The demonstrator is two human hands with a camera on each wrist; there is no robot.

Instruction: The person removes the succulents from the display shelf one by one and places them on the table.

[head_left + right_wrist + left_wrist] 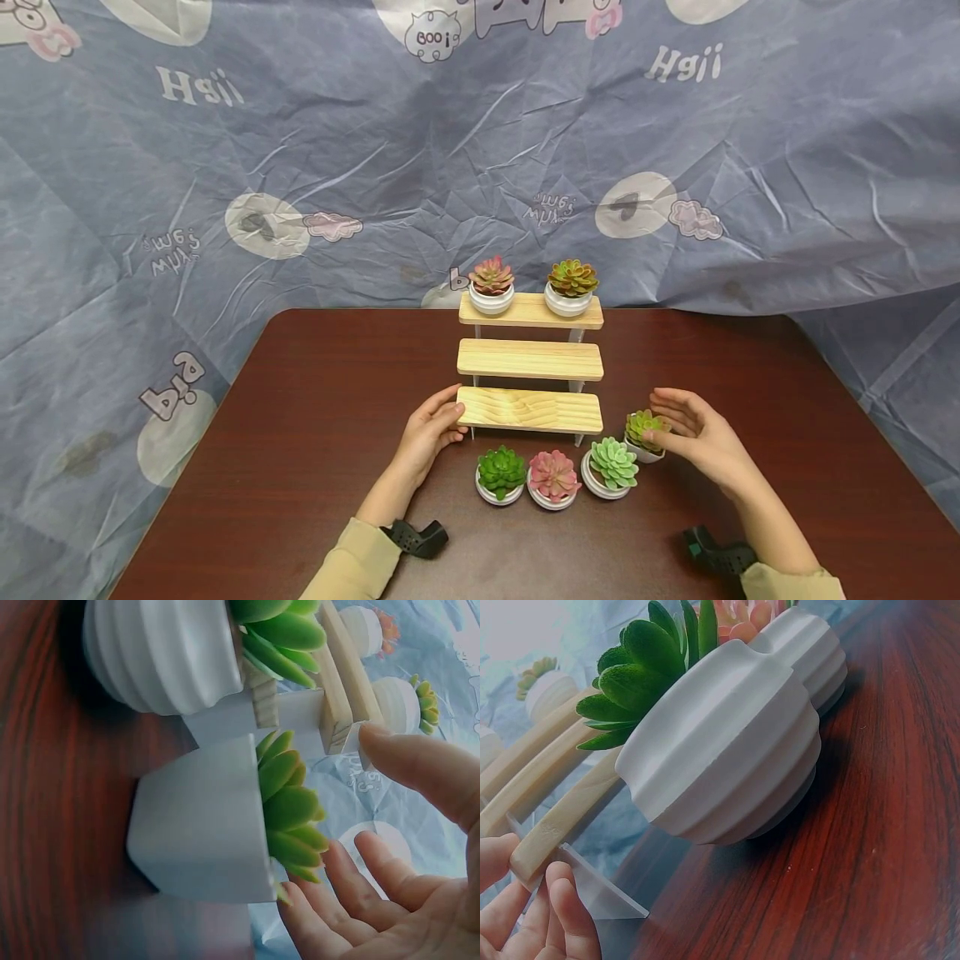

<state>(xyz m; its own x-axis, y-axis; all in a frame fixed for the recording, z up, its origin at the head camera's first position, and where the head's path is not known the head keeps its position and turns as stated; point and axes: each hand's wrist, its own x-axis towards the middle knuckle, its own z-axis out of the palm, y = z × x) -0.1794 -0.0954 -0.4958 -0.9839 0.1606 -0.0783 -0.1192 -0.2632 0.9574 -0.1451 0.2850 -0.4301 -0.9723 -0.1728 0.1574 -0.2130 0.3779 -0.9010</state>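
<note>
My left hand (429, 433) pinches the left end of the lowest board of a three-tier wooden shelf (528, 408), thumb above and fingertips below. In the left wrist view, that board end (544, 844) sits between thumb and fingers, beside a clear support (600, 889). My right hand (701, 437) is spread around the leaves of a yellow-green succulent (645, 427). Its smooth white pot (199, 825) stands on the table, and the right wrist view shows the thumb apart from the plant. Left of it stand a pale green succulent (613, 463), a pink one (553, 475) and a dark green one (501, 471).
On the top board stand a pinkish-red succulent (491, 287) and an olive-green one (572, 292), both in white pots. The dark red-brown table (337, 375) reaches back to a blue patterned cloth (420, 167) hanging behind the shelf.
</note>
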